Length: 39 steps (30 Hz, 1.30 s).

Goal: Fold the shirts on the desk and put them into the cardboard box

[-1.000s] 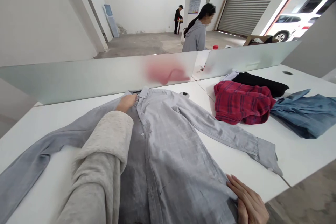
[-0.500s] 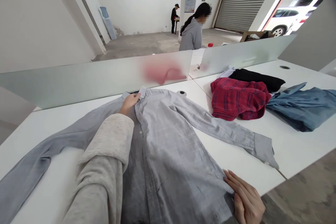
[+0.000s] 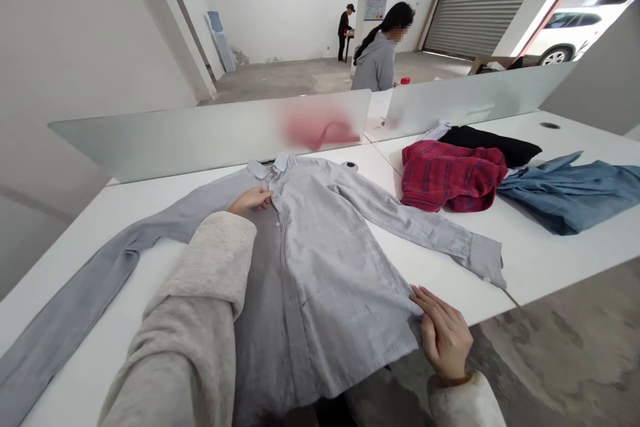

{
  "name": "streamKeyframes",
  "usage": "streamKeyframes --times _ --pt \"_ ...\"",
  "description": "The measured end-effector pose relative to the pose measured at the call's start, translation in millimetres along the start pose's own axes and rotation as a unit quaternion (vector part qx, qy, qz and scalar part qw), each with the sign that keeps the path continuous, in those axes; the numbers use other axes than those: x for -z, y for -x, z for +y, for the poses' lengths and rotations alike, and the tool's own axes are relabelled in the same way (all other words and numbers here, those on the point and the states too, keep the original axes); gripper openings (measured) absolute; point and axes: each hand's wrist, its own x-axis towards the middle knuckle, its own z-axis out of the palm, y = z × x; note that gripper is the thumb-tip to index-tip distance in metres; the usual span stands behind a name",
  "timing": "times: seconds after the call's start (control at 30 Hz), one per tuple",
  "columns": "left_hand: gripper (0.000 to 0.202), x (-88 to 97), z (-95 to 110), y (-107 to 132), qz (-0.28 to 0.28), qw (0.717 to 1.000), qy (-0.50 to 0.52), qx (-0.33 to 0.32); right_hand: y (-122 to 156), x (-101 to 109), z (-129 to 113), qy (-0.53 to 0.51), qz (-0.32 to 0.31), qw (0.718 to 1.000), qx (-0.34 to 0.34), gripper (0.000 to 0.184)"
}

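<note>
A light grey button-up shirt (image 3: pixel 340 247) lies face up across the table, collar at the far side and both sleeves spread out. Its lower hem hangs at the near table edge. My left hand (image 3: pixel 251 199) pinches the front placket just below the collar, fingers closed on the cloth. At the shirt's lower right side seam, my right hand (image 3: pixel 445 330) grips the edge of the fabric between thumb and fingers.
A red plaid garment (image 3: pixel 453 177), a black garment (image 3: pixel 493 145) and a blue garment (image 3: pixel 573 193) lie on the white table (image 3: pixel 450 273) to the right. A frosted divider (image 3: pixel 215 133) runs along the back. Beyond it, a person in a grey hoodie (image 3: pixel 375 63) stands.
My left hand has slid from the collar down to the placket below it. My right hand keeps hold of the side edge. The view has shifted slightly.
</note>
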Motion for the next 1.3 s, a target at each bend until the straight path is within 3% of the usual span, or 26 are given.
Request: streamKeyframes --times 0.1,0.2,0.27,0.33,0.43,0.6,0.87,0.97,1.13,1.2,1.3 --pt "0.023 -1.0 -6 36 -0.075 0.997 -0.005 0.006 -9 7 -10 0.017 -0.02 1.0 -0.015 0.027" --pt "0.021 -9.0 -13 66 -0.107 0.994 0.009 0.002 -23 14 -44 -0.012 -0.058 0.998 -0.002 0.031" --pt "0.023 -19.5 -16 78 -0.099 0.995 0.029 -0.004 -31 14 -76 -0.075 -0.127 0.986 0.074 0.035" --pt "0.025 -32.6 -18 84 -0.073 0.996 0.057 -0.01 -34 7 -105 -0.121 -0.225 0.951 0.172 0.045" --pt "0.024 -50.8 -19 83 -0.03 0.994 0.106 -0.019 -28 -9 -126 -0.112 -0.312 0.912 0.241 0.052" --pt "0.021 -64.5 -20 76 0.014 0.982 0.186 -0.027 -17 -16 -117 -0.127 -0.291 0.918 0.237 0.039" --pt "0.027 -69.5 -29 63 0.072 0.972 0.218 -0.049 -34 17 -123 -0.243 -0.157 0.936 0.2 0.047" --pt "0.026 -69.6 -34 61 0.105 0.97 0.208 -0.068 -36 20 -128 -0.243 -0.174 0.925 0.233 0.046" --pt "0.023 -60.5 -46 65 0.15 0.975 0.153 -0.062 -32 22 -124 -0.182 -0.263 0.902 0.291 0.039" --pt "0.035 -54.6 -49 69 0.143 0.981 0.116 -0.056 -26 26 -112 -0.154 -0.28 0.909 0.267 0.042" --pt "0.05 -48.2 -51 73 0.145 0.986 0.062 -0.06 -12 34 -80 -0.092 -0.233 0.956 0.152 0.042"
